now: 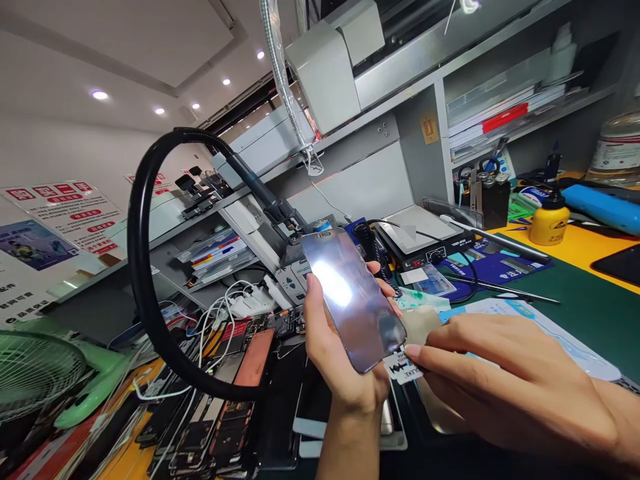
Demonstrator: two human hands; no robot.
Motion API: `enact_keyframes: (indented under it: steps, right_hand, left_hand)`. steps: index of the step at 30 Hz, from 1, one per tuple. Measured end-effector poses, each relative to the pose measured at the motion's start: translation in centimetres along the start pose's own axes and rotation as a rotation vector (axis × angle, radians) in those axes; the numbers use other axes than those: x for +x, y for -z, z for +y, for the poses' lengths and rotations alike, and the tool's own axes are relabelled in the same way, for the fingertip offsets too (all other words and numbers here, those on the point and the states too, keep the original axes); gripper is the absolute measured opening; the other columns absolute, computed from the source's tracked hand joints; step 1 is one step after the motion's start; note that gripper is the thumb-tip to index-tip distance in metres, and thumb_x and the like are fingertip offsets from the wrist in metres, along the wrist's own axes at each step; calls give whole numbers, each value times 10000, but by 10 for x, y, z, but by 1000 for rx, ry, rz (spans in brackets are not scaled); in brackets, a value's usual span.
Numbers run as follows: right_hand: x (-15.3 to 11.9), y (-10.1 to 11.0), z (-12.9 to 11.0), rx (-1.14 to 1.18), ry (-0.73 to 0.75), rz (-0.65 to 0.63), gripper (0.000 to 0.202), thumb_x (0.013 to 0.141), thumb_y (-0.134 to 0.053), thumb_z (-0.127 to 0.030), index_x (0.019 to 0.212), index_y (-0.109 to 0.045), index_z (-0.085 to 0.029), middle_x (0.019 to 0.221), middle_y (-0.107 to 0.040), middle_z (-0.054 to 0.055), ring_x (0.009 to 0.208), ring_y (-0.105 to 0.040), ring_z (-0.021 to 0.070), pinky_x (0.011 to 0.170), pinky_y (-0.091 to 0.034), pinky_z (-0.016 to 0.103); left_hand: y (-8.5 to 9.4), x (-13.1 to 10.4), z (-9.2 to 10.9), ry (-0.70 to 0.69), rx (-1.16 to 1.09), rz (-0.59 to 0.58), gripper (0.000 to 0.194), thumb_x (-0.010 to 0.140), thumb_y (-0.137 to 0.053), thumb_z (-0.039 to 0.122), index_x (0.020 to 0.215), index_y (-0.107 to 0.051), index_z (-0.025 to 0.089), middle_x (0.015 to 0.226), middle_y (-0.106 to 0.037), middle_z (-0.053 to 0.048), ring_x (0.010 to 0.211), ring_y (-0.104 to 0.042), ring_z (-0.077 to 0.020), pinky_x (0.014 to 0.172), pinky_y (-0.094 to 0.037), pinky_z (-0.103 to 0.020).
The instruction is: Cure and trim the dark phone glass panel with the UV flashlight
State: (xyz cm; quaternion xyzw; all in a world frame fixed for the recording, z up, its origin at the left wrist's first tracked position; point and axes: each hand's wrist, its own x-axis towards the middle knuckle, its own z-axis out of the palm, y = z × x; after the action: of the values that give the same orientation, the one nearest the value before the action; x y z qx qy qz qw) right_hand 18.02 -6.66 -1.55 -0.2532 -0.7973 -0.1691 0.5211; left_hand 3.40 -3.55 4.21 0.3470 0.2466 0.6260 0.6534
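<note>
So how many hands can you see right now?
2. The left hand holds the phone from beneath; the right hand grips a white printed tab at the phone's lower end.

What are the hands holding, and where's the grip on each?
The left hand grips the dark phone screen by its long edges; the right hand pinches the small printed card by one side, near the screen's lower end.

White wall (100, 157), grey shelves (530, 123), round ceiling lights (99, 95)
</note>
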Motion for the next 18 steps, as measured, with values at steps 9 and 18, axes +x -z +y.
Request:
enact_keyframes:
  steps: [9, 18]
  right_hand:
    - [-3, -3, 1, -17, -23, 0, 183, 926, -588, -82, 1085, -657, -142, 752, -652, 24, 587, -507, 127, 526, -363, 261]
    - [-2, -3, 1, -6, -16, 1, 185, 921, -593, -73, 1083, -663, -127, 752, -651, 29, 596, -503, 131, 527, -362, 261]
  left_hand:
    - [0, 1, -4, -71, -13, 55, 549, 942, -480, 590, 926, -756, 115, 803, -720, -111, 604, -647, -169, 551, -539, -264]
    - [-1, 1, -6, -78, 0, 57, 536, 946, -481, 585, 936, -747, 119, 823, -732, -110, 609, -662, -177, 543, -537, -264]
